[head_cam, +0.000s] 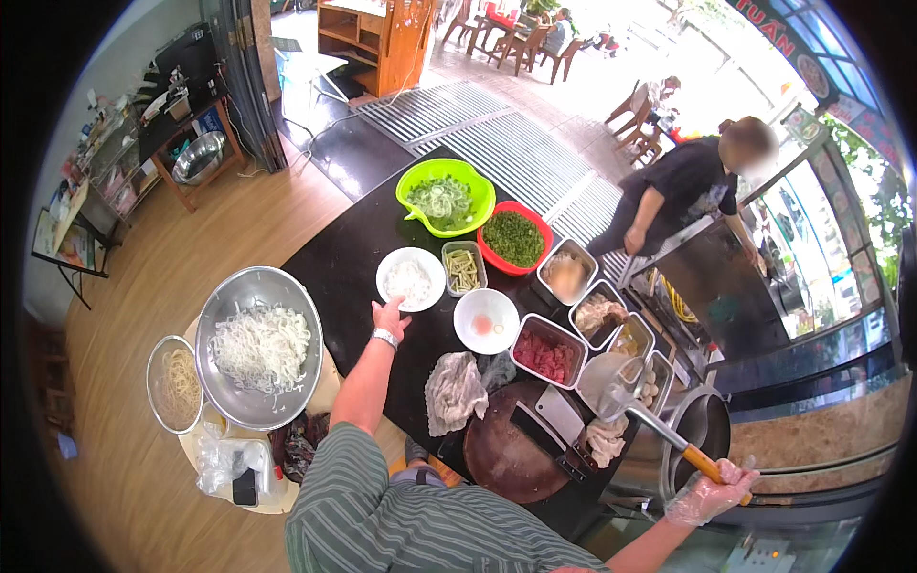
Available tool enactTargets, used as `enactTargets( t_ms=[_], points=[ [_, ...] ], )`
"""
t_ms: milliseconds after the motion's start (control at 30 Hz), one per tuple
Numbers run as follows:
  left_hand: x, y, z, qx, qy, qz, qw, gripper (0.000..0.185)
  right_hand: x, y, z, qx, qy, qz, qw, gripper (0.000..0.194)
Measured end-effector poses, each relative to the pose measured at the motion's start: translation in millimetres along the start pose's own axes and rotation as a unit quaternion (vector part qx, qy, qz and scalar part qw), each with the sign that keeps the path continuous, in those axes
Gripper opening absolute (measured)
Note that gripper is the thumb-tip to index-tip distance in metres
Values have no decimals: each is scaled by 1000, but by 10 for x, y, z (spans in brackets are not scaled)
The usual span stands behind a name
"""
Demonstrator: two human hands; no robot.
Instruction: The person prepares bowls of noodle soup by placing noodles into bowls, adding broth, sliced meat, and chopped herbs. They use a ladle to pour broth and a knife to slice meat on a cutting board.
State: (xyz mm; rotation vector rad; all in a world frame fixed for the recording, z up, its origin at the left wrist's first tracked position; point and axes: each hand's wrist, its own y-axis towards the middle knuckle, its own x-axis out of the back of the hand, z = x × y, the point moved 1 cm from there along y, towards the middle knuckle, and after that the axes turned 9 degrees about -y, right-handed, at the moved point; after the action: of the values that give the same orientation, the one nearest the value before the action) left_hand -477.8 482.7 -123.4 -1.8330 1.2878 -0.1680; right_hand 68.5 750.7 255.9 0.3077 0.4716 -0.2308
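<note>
My bare left hand (390,320), with a metal watch at the wrist, is at the near rim of a white bowl of white noodles (410,279); whether it grips the rim I cannot tell. A plastic glove covers my right hand (709,490), which holds the wooden handle of a noodle strainer (663,432). The strainer's basket is over the metal food containers. Beside the first bowl stands a second white bowl (486,321) with a little pink matter inside. A large steel bowl of white noodles (259,349) lies to the left.
Raw red meat fills a metal container (548,349). Two cleavers (560,415) lie on a round chopping board (501,458). Chopped herbs are in a red basin (513,238), sliced onion in a green one (445,197). A large pot (706,437) stands right; a person (688,186) leans beyond the table.
</note>
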Motion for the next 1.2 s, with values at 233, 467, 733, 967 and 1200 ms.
enactTargets(
  t_ms=[233,467,733,967,1200],
  points=[
    [462,-2092,-181,-485,326,353,730,46,-643,-592,-909,-165,54,347,922,28],
    [1217,-3577,-303,-501,318,436,677,61,-1362,-2529,-1107,-289,68,649,700,15],
    [3304,-4051,-1397,-519,443,12,730,34,-2281,-4198,-745,196,8,916,349,77],
    [5027,-4280,-1650,-535,191,-338,750,35,-2954,-5878,-2404,137,-381,885,229,92],
    [5746,-4311,-2092,-513,193,-466,695,32,-2406,-6970,-2590,352,-479,794,130,105]
  ],
)
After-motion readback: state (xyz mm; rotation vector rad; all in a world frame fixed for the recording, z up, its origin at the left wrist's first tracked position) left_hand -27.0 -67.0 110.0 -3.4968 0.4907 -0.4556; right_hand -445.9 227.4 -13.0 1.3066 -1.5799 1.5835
